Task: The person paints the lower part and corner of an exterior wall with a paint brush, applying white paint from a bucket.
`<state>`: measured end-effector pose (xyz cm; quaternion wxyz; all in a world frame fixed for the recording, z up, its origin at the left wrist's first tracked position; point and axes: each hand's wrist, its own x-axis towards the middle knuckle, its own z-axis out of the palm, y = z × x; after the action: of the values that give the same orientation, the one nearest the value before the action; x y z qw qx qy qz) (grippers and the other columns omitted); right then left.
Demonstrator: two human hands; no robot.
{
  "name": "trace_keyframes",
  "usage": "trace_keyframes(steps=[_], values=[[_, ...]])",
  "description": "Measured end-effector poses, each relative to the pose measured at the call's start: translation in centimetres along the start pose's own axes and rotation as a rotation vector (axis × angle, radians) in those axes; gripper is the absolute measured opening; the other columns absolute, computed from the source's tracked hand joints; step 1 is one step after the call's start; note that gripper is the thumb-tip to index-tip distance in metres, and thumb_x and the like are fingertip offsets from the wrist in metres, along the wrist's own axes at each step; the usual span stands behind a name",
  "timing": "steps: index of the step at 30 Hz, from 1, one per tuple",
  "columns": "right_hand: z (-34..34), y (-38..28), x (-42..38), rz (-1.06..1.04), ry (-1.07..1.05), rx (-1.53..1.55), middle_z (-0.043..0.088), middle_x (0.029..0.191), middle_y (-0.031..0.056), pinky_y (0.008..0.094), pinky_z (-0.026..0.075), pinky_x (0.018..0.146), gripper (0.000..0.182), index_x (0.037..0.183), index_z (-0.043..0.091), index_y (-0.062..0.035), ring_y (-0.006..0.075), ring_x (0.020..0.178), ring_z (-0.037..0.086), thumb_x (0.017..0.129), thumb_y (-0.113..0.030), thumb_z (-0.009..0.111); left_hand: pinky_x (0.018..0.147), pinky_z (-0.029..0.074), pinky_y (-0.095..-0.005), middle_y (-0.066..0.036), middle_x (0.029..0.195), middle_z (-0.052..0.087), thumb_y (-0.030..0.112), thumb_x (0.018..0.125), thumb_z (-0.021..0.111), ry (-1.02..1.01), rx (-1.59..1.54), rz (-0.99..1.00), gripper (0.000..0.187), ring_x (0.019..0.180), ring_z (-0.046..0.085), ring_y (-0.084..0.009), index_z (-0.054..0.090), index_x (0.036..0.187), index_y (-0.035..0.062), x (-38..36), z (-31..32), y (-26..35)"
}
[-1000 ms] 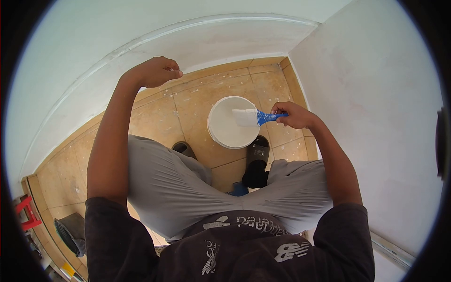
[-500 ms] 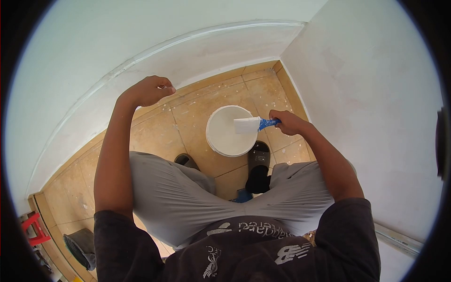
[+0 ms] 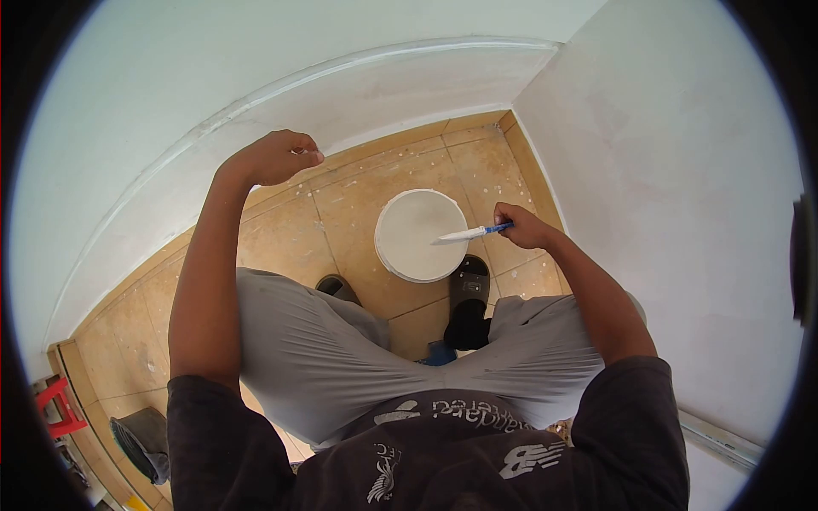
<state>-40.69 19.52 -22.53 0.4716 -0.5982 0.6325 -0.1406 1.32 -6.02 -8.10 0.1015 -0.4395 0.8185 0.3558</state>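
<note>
Right hand now, fingers pinching the blue handle of the brush, its white end edge-on over the bucket on the tiles; left hand up near the wall, fingers loosely curled, gap showing by the thumb

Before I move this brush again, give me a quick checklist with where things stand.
1. Brush gripped: ok, right hand has the handle.
2. Brush over the bucket: ok, its tip shows inside the rim.
3. Tip touching the paint: cannot tell.
4. Bucket upright: ok.
5. Left hand empty: cannot tell; it is curled, though no tool shows.
6. Floor clean: not ok, white spots.
</note>
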Motion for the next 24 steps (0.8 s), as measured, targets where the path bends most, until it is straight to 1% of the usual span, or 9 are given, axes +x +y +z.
trace_keyframes(steps=[4, 7, 10, 13, 16, 19, 22, 24], values=[[0.0, 0.1, 0.1, 0.024, 0.032, -0.003, 0.056, 0.074, 0.0056, 0.0344, 0.043, 0.062, 0.016, 0.087, 0.051, -0.004, 0.0165, 0.07, 0.052, 0.077, 0.007, 0.057, 0.096, 0.048, -0.0389, -0.014, 0.115, 0.066, 0.042, 0.094, 0.058, 0.001, 0.0, 0.003, 0.043, 0.11, 0.061, -0.028, 0.066, 0.117, 0.0057, 0.1, 0.0, -0.1], [0.0, -0.6, 0.1, 0.054, 0.01, 0.068, 0.051, 0.072, 0.001, 0.0295, 0.04, 0.059, 0.018, 0.086, 0.048, -0.0051, 0.011, 0.066, 0.047, 0.08, 0.007, 0.06, 0.096, 0.048, -0.039, -0.014, 0.115, 0.067, 0.042, 0.094, 0.059, 0.005, -0.002, -0.004, 0.043, 0.111, 0.061, -0.0279, 0.066, 0.117, 0.0056, 0.1, 0.0, -0.1], [0.4, -1.3, 0.7, 0.046, 0.063, 0.083, 0.053, 0.072, 0.002, 0.0297, 0.041, 0.06, 0.017, 0.085, 0.049, -0.0046, 0.0113, 0.067, 0.049, 0.08, 0.006, 0.061, 0.096, 0.048, -0.0389, -0.013, 0.115, 0.067, 0.042, 0.094, 0.059, -0.002, 0.002, -0.009, 0.043, 0.111, 0.061, -0.0276, 0.066, 0.117, 0.0057, -0.1, -0.1, 0.3], [1.0, -0.8, 1.4, -0.017, 0.149, -0.06, 0.055, 0.073, 0.003, 0.03, 0.043, 0.061, 0.016, 0.085, 0.051, -0.0044, 0.012, 0.068, 0.05, 0.08, 0.006, 0.062, 0.096, 0.048, -0.0388, -0.013, 0.115, 0.067, 0.042, 0.094, 0.059, 0.0, 0.011, 0.003, 0.043, 0.111, 0.061, -0.0273, 0.066, 0.117, 0.0059, -0.1, 0.0, 0.1], [1.0, -0.3, 1.6, -0.021, 0.102, -0.046, 0.057, 0.075, 0.0044, 0.0305, 0.044, 0.062, 0.016, 0.086, 0.051, -0.0041, 0.0125, 0.069, 0.052, 0.08, 0.005, 0.062, 0.096, 0.048, -0.0388, -0.013, 0.115, 0.067, 0.042, 0.094, 0.059, 0.005, 0.006, -0.008, 0.043, 0.111, 0.061, -0.0273, 0.066, 0.117, 0.0062, -0.3, -0.1, 0.4], [1.1, -0.6, 1.6, 0.013, 0.143, -0.164, 0.058, 0.075, 0.0052, 0.0313, 0.045, 0.064, 0.016, 0.085, 0.052, -0.0037, 0.0133, 0.071, 0.053, 0.079, 0.005, 0.063, 0.095, 0.048, -0.0388, -0.013, 0.116, 0.067, 0.041, 0.094, 0.06, 0.006, 0.004, -0.003, 0.042, 0.111, 0.061, -0.0274, 0.066, 0.117, 0.0065, -0.1, 0.0, 0.0], [1.0, -1.2, 1.6, 0.021, 0.077, -0.017, 0.059, 0.076, 0.0065, 0.0324, 0.045, 0.065, 0.016, 0.086, 0.052, -0.0034, 0.0153, 0.072, 0.055, 0.079, 0.005, 0.064, 0.096, 0.048, -0.0389, -0.013, 0.117, 0.067, 0.041, 0.094, 0.059, 0.006, -0.002, -0.005, 0.042, 0.111, 0.061, -0.0275, 0.066, 0.117, 0.0067, -0.1, 0.0, 0.2], [1.0, -1.3, 1.7, 0.033, 0.109, -0.113, 0.061, 0.079, 0.0109, 0.0367, 0.046, 0.068, 0.016, 0.088, 0.054, -0.0042, 0.0231, 0.075, 0.058, 0.078, 0.001, 0.065, 0.096, 0.048, -0.0389, -0.013, 0.117, 0.067, 0.041, 0.094, 0.059, 0.007, -0.003, -0.013, 0.042, 0.111, 0.061, -0.0276, 0.066, 0.118, 0.0067, -0.2, 0.0, 0.4]])
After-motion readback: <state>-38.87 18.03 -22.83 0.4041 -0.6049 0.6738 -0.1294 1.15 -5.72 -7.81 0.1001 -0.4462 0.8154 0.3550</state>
